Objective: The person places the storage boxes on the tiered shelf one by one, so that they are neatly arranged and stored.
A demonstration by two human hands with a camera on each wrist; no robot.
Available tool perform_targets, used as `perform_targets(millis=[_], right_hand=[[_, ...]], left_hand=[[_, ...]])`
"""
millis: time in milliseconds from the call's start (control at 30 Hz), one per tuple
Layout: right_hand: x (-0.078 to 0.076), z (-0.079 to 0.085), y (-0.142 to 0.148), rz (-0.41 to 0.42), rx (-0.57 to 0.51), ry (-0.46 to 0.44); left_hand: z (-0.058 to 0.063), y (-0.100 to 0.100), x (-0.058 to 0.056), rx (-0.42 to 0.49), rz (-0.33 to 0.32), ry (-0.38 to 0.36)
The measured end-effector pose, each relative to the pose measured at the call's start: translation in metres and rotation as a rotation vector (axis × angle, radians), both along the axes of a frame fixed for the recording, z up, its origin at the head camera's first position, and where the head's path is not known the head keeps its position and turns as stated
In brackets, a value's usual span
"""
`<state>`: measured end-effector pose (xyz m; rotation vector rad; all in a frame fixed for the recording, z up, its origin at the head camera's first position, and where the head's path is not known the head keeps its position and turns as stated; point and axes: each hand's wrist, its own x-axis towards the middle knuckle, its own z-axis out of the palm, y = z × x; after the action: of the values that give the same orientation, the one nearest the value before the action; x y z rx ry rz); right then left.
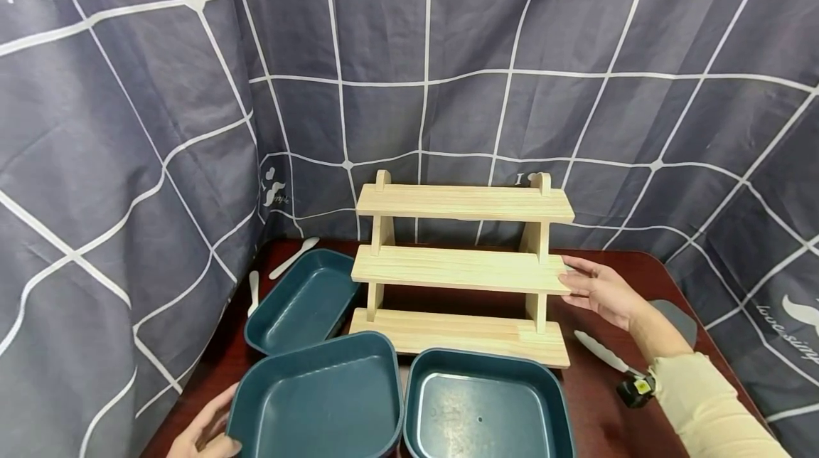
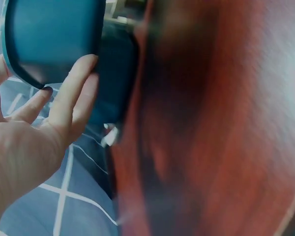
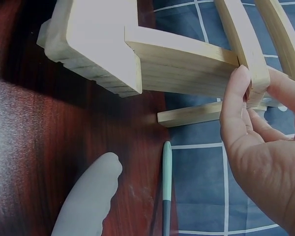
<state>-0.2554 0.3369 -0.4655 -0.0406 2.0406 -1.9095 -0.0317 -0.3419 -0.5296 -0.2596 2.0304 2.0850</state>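
Note:
My left hand grips the left end of a dark teal plastic bin at the front. In the left wrist view, its fingers lie against the wall and underside of that bin. A three-tier wooden display shelf stands in the middle. My right hand pinches the right end of its middle board; in the right wrist view, thumb and fingers sit on both sides of the board end. A second teal bin is in front of the shelf, beside the held one.
Another teal bin sits at the left, with two white utensils beside it. Right of the shelf lies a utensil with a white handle and a grey blade. A grey checked curtain surrounds the dark red table.

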Motion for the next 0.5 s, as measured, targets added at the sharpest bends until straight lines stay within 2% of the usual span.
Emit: perform_targets(millis=[100, 167, 233, 333, 433, 500], right_hand=[[-0.001, -0.001, 0.000, 0.001, -0.009, 0.000], [-0.001, -0.002, 0.000, 0.000, -0.016, -0.001], [-0.002, -0.003, 0.000, 0.000, -0.026, -0.003], [-0.002, -0.003, 0.000, -0.001, -0.036, -0.007], [-0.001, -0.002, 0.000, -0.002, -0.042, -0.011], [-0.001, -0.002, 0.000, -0.003, -0.045, -0.015]], left_hand=[[0.018, 0.016, -0.001, -0.150, 0.095, -0.020], [0.029, 0.023, -0.002, -0.174, 0.097, -0.039], [0.040, 0.028, -0.004, -0.131, 0.077, -0.064], [0.055, 0.035, -0.007, -0.009, 0.048, -0.100], [0.071, 0.047, -0.013, 0.043, 0.067, -0.104], [0.081, 0.058, -0.018, 0.036, 0.093, -0.094]])
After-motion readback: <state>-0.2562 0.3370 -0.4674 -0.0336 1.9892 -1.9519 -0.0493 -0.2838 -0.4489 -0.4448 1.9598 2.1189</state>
